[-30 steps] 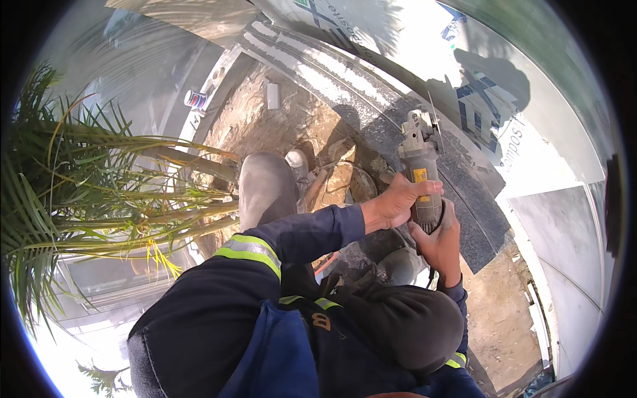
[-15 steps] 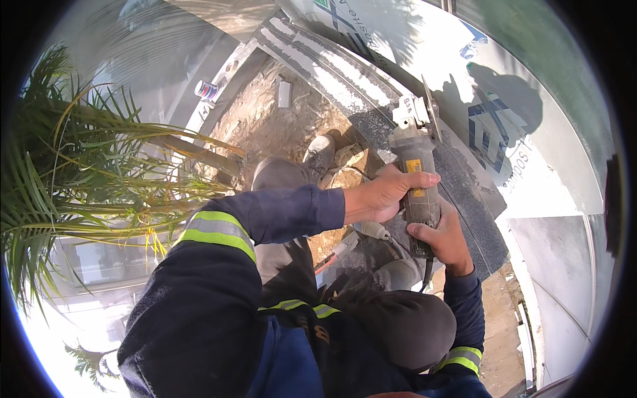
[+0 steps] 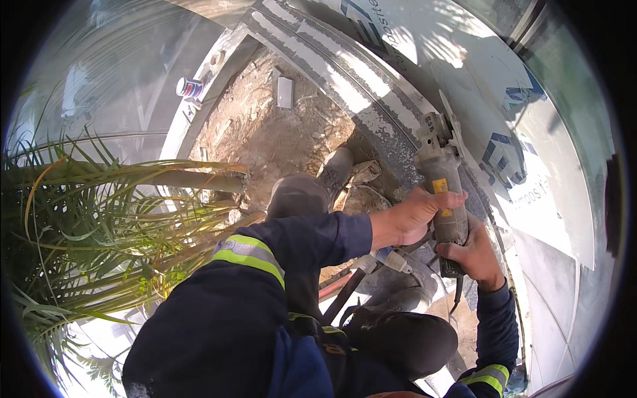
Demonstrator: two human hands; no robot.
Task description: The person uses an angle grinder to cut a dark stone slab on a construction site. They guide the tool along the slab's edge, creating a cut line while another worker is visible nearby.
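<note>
Both my hands hold a grey angle grinder (image 3: 448,179) over a dark stone ledge. My left hand (image 3: 419,215) wraps its body from the left, with the thumb across a yellow label. Lower down, my right hand (image 3: 474,253) grips the rear end, near where the cord comes out. The grinder's disc (image 3: 454,126) stands edge-on at the far right side of the head. Beneath it runs the ledge (image 3: 381,126), dark grey with pale dusty bands and a long groove. Whether the disc touches the ledge or the panel beside it, I cannot tell.
A white printed sheet (image 3: 551,205) covers the panel along the right. Palm fronds (image 3: 99,245) spread at the left, above sandy soil (image 3: 265,126) with a small white block (image 3: 285,92). A can (image 3: 189,87) rests on the far-left kerb. A white cable connector (image 3: 397,261) lies below my left hand.
In the picture, the grinder and both hands have shifted right and slightly down. My view has shifted too, with the palm lower and the ledge showing more. The grip stays the same.
</note>
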